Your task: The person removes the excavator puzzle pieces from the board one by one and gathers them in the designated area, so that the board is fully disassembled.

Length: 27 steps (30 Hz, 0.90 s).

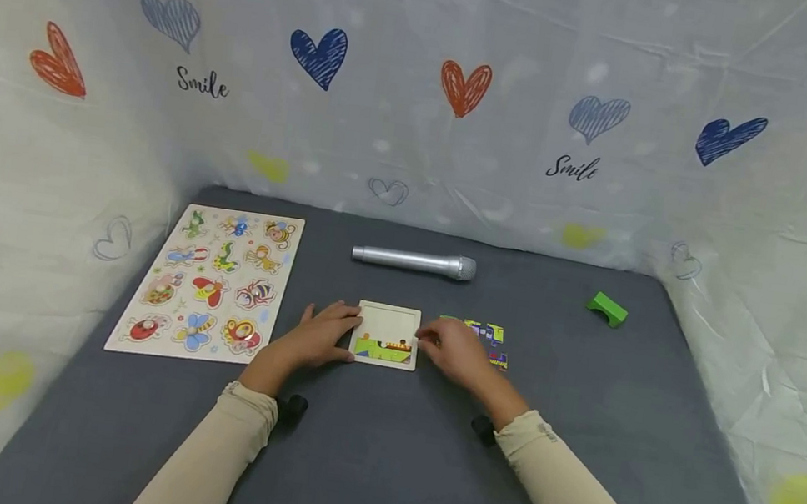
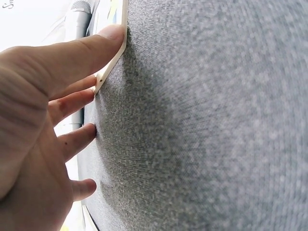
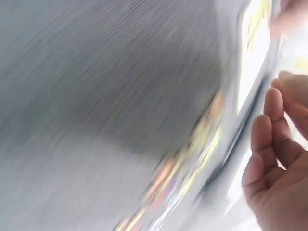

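Observation:
A small wooden puzzle tray (image 1: pixel 390 315) lies at the middle, its lower part filled with colorful pieces and its upper part bare wood. My left hand (image 1: pixel 317 336) rests along the tray's left side, fingers fairly straight and spread, the thumb (image 2: pixel 108 38) touching its near left corner. By the tray's right edge is my right hand (image 1: pixel 455 351), fingers bent, thumb tip close to the index fingertip (image 3: pixel 274 103). I cannot tell whether a piece is between them. Loose puzzle pieces (image 1: pixel 495 333) lie beside and partly behind that hand.
A large insect-picture board (image 1: pixel 177 279) lies at the left. Behind the tray is a silver microphone (image 1: pixel 406 260). A green arch block (image 1: pixel 606 309) sits at the far right of the grey table (image 1: pixel 377 467). A printed white sheet (image 1: pixel 388 132) surrounds the table's back and sides.

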Motion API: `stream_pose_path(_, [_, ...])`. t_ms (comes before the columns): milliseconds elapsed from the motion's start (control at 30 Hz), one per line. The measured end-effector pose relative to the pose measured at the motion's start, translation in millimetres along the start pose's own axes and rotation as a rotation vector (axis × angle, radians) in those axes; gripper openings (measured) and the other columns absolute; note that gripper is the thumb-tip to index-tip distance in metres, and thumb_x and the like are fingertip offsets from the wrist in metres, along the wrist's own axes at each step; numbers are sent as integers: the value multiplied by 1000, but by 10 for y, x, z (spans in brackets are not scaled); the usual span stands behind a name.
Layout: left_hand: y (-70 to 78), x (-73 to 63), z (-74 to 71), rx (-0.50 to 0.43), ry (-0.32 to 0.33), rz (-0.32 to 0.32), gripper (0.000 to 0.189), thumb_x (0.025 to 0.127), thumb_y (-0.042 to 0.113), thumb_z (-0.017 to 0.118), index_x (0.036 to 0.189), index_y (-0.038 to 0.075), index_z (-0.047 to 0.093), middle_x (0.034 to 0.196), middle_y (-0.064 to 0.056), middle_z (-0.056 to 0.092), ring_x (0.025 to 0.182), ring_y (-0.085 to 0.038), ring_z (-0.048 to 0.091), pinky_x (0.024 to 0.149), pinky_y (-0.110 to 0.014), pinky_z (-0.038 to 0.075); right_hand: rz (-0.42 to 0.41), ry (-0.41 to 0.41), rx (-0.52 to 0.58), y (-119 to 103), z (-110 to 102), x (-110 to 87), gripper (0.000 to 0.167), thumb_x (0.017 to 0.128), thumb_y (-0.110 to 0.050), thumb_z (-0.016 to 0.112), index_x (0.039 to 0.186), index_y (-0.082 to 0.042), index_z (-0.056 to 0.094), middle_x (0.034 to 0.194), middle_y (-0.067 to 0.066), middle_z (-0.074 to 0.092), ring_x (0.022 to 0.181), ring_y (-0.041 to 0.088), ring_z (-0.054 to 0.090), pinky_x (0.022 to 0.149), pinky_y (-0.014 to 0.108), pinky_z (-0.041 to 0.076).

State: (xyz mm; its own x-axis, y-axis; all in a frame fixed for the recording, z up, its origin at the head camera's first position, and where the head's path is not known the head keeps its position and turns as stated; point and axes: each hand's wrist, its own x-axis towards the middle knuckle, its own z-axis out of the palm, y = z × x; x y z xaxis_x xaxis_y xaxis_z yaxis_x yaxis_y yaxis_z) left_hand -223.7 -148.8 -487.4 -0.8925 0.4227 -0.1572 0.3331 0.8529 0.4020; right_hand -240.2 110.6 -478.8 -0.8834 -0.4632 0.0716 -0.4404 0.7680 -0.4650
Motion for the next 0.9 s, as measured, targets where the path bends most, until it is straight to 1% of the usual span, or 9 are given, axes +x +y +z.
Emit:
stream_pose_path(67, [11,0,1,-5,0,-2,65,87,28,73,143,5,48,153,-11,37,146,-36,23,110,-71,10,-98,-14,-49,-127,107,89,16,89,-16,71,103,-11,75,96,4,72,89,21,65,80,41,51])
stream_pose_path(100, [15,0,3,-5,1,-2,65,87,28,73,142,5,48,153,-11,38,146,-36,23,109,-72,11,-132,-17,-69,-180,159,129,17,88,-17,71,104,-12,75,97,4,72,90,22,64,79,43,50])
stream_pose_path(200, [14,5,12,-6,5,-1,64,87,28,74,142,5,49,153,-11,38,146,-37,23,109,-72,12,-199,-51,-93,-289,261,205,23,88,-19,71,110,-14,74,102,4,71,96,27,61,77,46,46])
stream_pose_path(300, [10,10,14,-3,9,7,64,87,28,74,141,4,50,152,-11,38,145,-37,24,108,-73,13,-197,-89,-77,-352,312,242,29,88,-18,71,116,-15,71,105,4,69,102,30,58,76,45,43])
stream_pose_path(400, [3,8,1,2,8,9,64,87,28,73,141,4,50,153,-11,38,145,-37,24,108,-72,13,-189,-116,-66,-388,326,267,31,88,-16,70,119,-16,70,105,5,67,104,30,56,74,42,41])
stream_pose_path(567, [20,8,-15,-8,4,1,64,87,28,74,141,4,50,153,-11,38,146,-36,23,109,-71,11,-164,-153,-44,-399,317,290,30,90,-15,69,119,-17,68,105,6,65,104,28,54,74,40,39])
stream_pose_path(667, [28,6,-24,-14,3,-1,65,87,27,74,142,4,49,154,-11,37,146,-36,22,110,-71,10,-145,-152,-26,-400,320,310,30,88,-15,71,118,-17,68,105,6,64,103,27,55,78,41,40])
stream_pose_path(800, [31,5,-24,-9,-1,-7,65,87,27,74,142,4,49,154,-11,37,146,-35,22,110,-71,11,-131,-129,1,-398,341,323,29,87,-14,73,115,-17,68,103,4,65,103,27,55,78,42,40])
stream_pose_path(900, [31,4,-20,-7,-5,-9,64,87,27,74,142,4,49,154,-11,37,146,-36,22,109,-71,11,-114,-102,37,-404,363,325,24,88,-15,71,112,-17,69,101,1,68,105,26,57,79,43,40])
